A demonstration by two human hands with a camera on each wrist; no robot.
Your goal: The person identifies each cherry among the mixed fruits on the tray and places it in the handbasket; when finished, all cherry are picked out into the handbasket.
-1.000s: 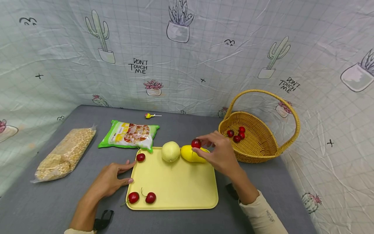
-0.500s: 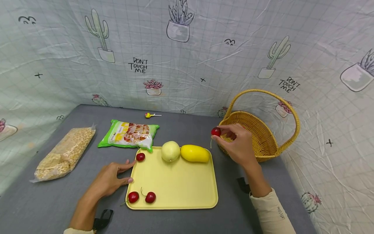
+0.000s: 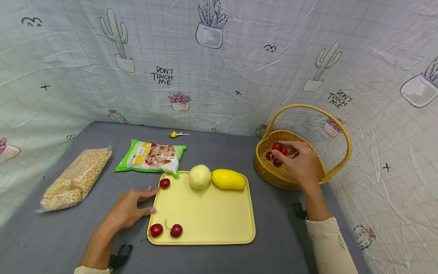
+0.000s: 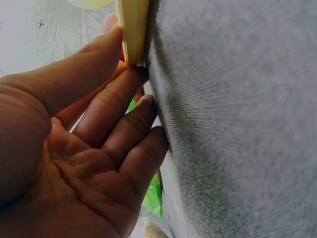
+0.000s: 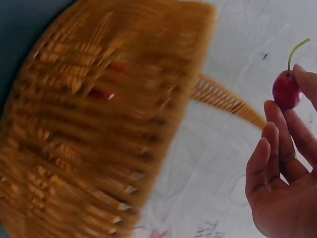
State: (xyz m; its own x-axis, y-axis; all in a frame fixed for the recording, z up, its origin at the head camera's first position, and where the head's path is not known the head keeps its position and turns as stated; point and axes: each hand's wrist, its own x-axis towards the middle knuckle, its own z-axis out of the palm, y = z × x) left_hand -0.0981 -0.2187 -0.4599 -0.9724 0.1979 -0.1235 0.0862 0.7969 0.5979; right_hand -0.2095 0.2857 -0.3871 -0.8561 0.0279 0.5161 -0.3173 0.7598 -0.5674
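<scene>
Over the wicker basket (image 3: pixel 270 171), my right hand (image 3: pixel 301 160) pinches a red cherry (image 3: pixel 277 147) between thumb and fingers. In the right wrist view the cherry (image 5: pixel 287 90) has its green stem pointing up, and the basket's woven side (image 5: pixel 124 144) fills the left part. Several cherries lie inside the basket, partly hidden by the hand. My left hand (image 3: pixel 128 209) rests at the left edge of a yellow tray (image 3: pixel 212 217); thumb and forefinger touch the rim, and the other fingertips reach the grey cloth (image 4: pixel 237 119) in the left wrist view.
On the tray are a pale green round fruit (image 3: pixel 200 177), a yellow mango-shaped fruit (image 3: pixel 228 179) and cherries at its left corners (image 3: pixel 165 183). Left of it lie a green-and-white packet (image 3: pixel 152 156) and a bag of kernels (image 3: pixel 78 179). A lollipop (image 3: pixel 178 134) lies behind; the basket's handle (image 3: pixel 345 140) arches high.
My right hand has carried the cherry from above the yellow fruit rightward to over the basket. My left hand has stayed at the tray's edge.
</scene>
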